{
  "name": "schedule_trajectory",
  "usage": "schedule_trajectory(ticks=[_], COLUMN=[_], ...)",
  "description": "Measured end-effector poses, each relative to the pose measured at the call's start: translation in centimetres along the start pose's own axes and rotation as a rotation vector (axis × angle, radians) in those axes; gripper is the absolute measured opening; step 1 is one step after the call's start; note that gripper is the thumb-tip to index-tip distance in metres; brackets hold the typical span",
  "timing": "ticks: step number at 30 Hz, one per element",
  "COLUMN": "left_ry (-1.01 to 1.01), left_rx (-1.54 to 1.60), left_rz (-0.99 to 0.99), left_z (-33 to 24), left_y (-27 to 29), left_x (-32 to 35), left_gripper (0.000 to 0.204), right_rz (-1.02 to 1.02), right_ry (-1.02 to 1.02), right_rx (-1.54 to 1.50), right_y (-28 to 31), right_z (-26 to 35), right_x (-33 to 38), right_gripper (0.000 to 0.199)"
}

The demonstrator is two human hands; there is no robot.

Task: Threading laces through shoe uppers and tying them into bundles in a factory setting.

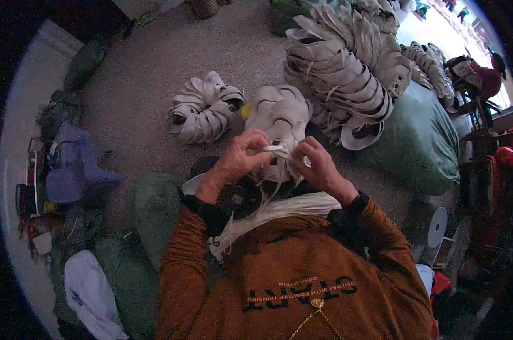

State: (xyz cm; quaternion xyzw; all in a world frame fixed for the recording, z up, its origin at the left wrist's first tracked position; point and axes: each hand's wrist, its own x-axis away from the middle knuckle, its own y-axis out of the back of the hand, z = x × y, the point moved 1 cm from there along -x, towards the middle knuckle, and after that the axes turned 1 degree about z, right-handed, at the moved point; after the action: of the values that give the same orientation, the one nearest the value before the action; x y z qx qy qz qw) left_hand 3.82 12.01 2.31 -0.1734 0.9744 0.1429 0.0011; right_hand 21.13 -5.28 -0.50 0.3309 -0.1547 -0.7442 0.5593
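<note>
In front of me a stack of white shoe uppers [278, 110] lies in the middle, its near end between my hands. My left hand [242, 158] is closed, with a white flat lace [274, 148] pinched between thumb and fingers over the nearest upper. At the right side of that upper, my right hand [321, 167] is closed with its fingertips pressed together. Whether it grips the lace or the upper's edge is too small to tell. Across my lap lies a bundle of long white laces [273, 218], and loose strands hang from the nearest upper.
A ring of white uppers [205, 110] lies on the speckled floor [149, 79] to the left. Larger piles of uppers [347, 79] rise at the right, beside a full green sack [423, 139]. A purple-blue plastic stool [75, 164] stands far left. At the upper right a person [486, 76] sits.
</note>
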Motion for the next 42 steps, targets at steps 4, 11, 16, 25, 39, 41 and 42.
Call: schedule_trajectory(ticks=[4, 11, 16, 25, 39, 41, 42], left_ry=[-0.105, 0.112, 0.027, -0.116, -0.135, -0.170, -0.203], left_rx=[-0.382, -0.282, -0.327, -0.749, -1.029, -0.892, -0.753], left_rz=[-0.144, -0.112, -0.176, -0.141, -0.337, -0.363, -0.390], left_z=[1.6, 1.8, 2.1, -1.7, 0.3, 0.0, -0.2], left_y=[-0.9, -0.3, -1.5, -5.5, -7.9, -6.8, -6.3], left_x=[0.3, -0.2, 0.3, 1.0, -0.5, 0.1, 0.5], left_gripper=[0.020, 0.019, 0.020, 0.025, 0.024, 0.022, 0.019], right_rz=[0.058, 0.380, 0.544, 0.555, 0.562, 0.548, 0.547], right_ry=[-0.013, -0.375, -0.603, 0.057, 0.018, -0.079, -0.077], right_rx=[-0.052, -0.431, -0.493, -0.487, -0.343, -0.423, -0.425], right_y=[0.0, 5.3, 3.9, -1.7, -1.7, -1.7, -1.4], right_z=[-0.5, 0.6, 0.7, 5.7, 4.7, 3.9, 3.7], right_x=[-0.4, 3.4, 5.0, 3.3, 3.9, 4.2, 4.6], right_gripper=[0.014, 0.010, 0.011, 0.021, 0.018, 0.017, 0.017])
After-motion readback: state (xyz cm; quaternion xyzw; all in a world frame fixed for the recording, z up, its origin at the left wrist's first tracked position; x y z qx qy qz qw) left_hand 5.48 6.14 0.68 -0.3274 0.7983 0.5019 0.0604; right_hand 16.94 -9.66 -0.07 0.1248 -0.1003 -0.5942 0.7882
